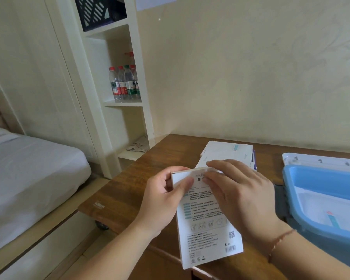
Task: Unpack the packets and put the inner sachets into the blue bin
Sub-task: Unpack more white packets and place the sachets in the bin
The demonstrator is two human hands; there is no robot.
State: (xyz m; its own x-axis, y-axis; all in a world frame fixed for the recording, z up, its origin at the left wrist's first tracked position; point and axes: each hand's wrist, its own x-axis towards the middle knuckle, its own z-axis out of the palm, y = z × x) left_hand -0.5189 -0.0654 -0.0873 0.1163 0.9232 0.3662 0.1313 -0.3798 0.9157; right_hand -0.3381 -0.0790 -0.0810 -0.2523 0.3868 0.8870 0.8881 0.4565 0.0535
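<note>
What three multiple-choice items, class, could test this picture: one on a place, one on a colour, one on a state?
1. Where is the bin relative to the hands?
A. Right
B. Left
C. Behind the shelf

2. What colour is the bin?
A. Red
B. Blue
C. Green

3. How is the packet held?
A. Lying untouched
B. By one hand
C. By both hands

Answers: 1 A, it sits at the table's right edge. 2 B, its walls are light blue. 3 C, the left hand grips its top corner while the right hand works the top flap.
</note>
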